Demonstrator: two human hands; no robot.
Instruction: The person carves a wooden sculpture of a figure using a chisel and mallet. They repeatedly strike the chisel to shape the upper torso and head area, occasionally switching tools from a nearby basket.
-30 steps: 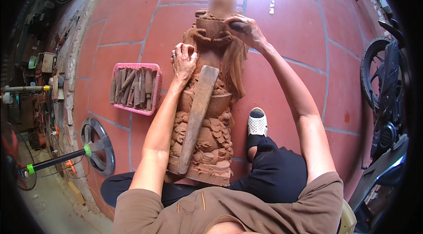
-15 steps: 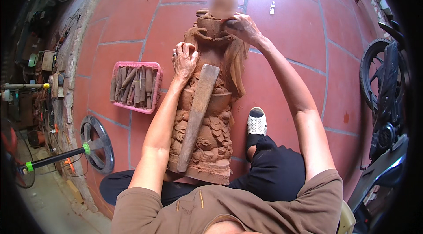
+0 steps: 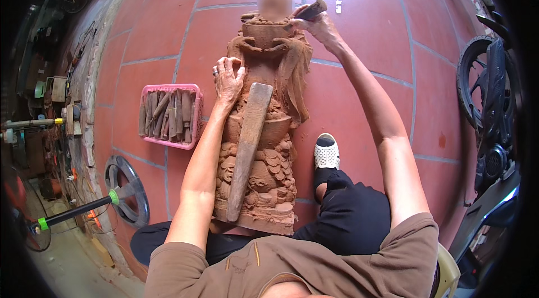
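Note:
A carved reddish-brown wooden statue [image 3: 268, 129] lies lengthwise in front of me, its head end far away and blurred. My right hand [image 3: 321, 27] is closed round a dark-handled carving chisel [image 3: 312, 10] beside the statue's neck. The handle's butt sticks out up and to the right, while the fingers partly hide the tip at the collar. On the statue's left edge, below its carved hand, my left hand [image 3: 229, 82] rests with curled fingers. A long flat wooden mallet [image 3: 250, 152] lies on the statue's lower body, touched by neither hand.
A pink basket [image 3: 197, 107] of several wooden-handled tools stands on the red tile floor [image 3: 359, 101] to the left. Nearer is a fan with a round base [image 3: 124, 188]. Motorbike parts, including a black wheel [image 3: 474, 87], stand at the right. Clutter lines the left wall.
The chisel handle has swung up into sight above my right hand, which has opened its angle away from the collar. My left hand stays on the statue's edge. The view has shifted slightly.

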